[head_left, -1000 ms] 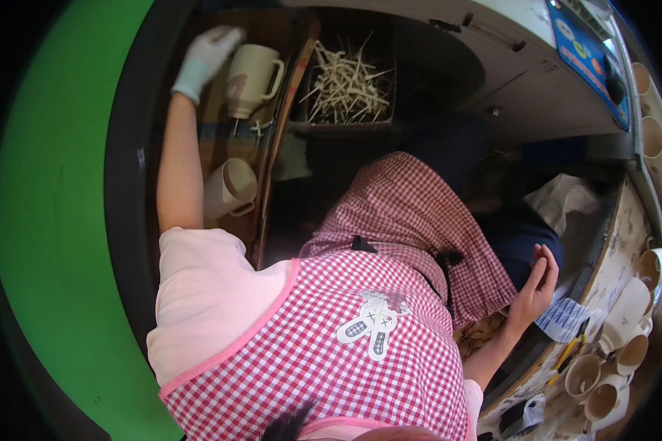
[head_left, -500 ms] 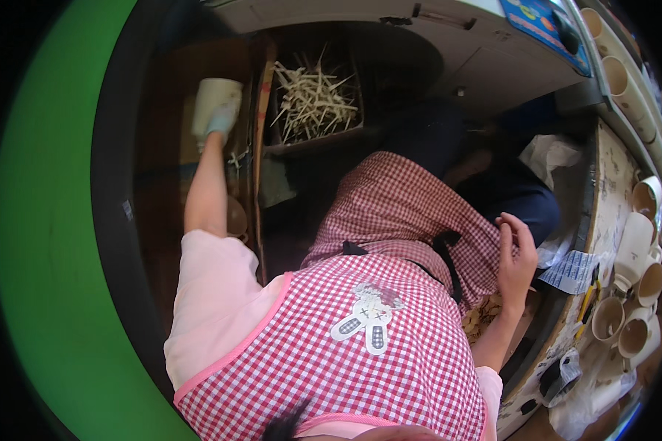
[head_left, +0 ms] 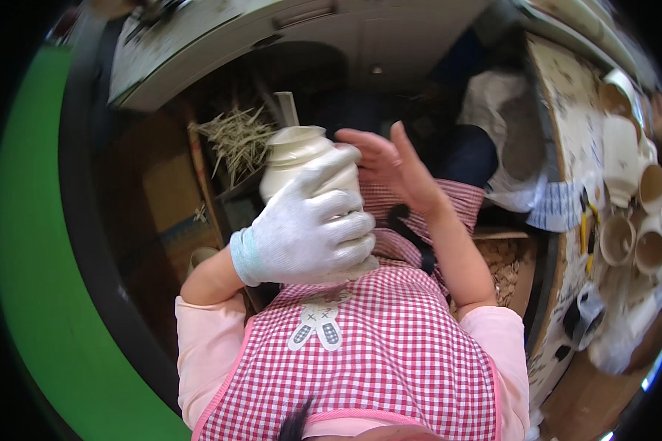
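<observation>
In front of my chest, my left hand point(head_left: 312, 220), in a white knitted glove with a pale green cuff, wraps round a cream-coloured jar point(head_left: 296, 149). The jar has a ridged neck and a rounded shoulder; the glove covers much of its body. A flat pale strip point(head_left: 287, 110) shows just beyond the mouth, and I cannot tell whether it touches the jar. My bare right hand point(head_left: 397, 167) is open beside the jar, fingers apart and thumb raised, slightly blurred, holding nothing.
A bin of thin pale sticks point(head_left: 237, 143) stands beyond my left arm, beside a brown box point(head_left: 147, 169). On the right, a worktable point(head_left: 566, 110) bears cream mugs point(head_left: 616, 239), a cream bottle point(head_left: 620, 158) and a yellow-handled tool point(head_left: 588, 235). Pale chips fill a box point(head_left: 504, 275) below.
My left hand has come from the box at the far left to my chest with the cream jar. My right hand has left my apron and moved inward to the jar. The view has shifted.
</observation>
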Demonstrator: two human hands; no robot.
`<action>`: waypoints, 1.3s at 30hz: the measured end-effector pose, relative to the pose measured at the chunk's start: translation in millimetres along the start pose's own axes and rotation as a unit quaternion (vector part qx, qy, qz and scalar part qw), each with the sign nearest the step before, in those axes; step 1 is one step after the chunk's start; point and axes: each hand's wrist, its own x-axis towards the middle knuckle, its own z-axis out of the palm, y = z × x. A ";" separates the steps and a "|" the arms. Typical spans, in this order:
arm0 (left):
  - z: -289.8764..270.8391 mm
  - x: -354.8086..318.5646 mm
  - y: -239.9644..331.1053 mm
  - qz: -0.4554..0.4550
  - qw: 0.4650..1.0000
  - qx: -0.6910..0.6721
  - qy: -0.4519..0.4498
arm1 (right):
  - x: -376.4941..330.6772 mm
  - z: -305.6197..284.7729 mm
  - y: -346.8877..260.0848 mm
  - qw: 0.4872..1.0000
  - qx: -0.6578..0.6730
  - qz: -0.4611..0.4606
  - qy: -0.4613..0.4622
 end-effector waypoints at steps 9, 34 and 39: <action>90.9 63.0 -16.4 -0.414 0.851 -0.308 -0.097 | -84.2 -20.2 1.4 0.905 -0.321 -0.240 0.144; 23.9 10.5 -29.5 -0.147 0.984 -0.095 -0.041 | -436.6 -353.7 -43.8 0.318 -0.664 -0.017 0.677; 46.8 12.5 -32.5 -0.220 0.961 -0.165 -0.032 | -461.4 -349.8 -36.0 0.395 -0.649 -0.048 0.648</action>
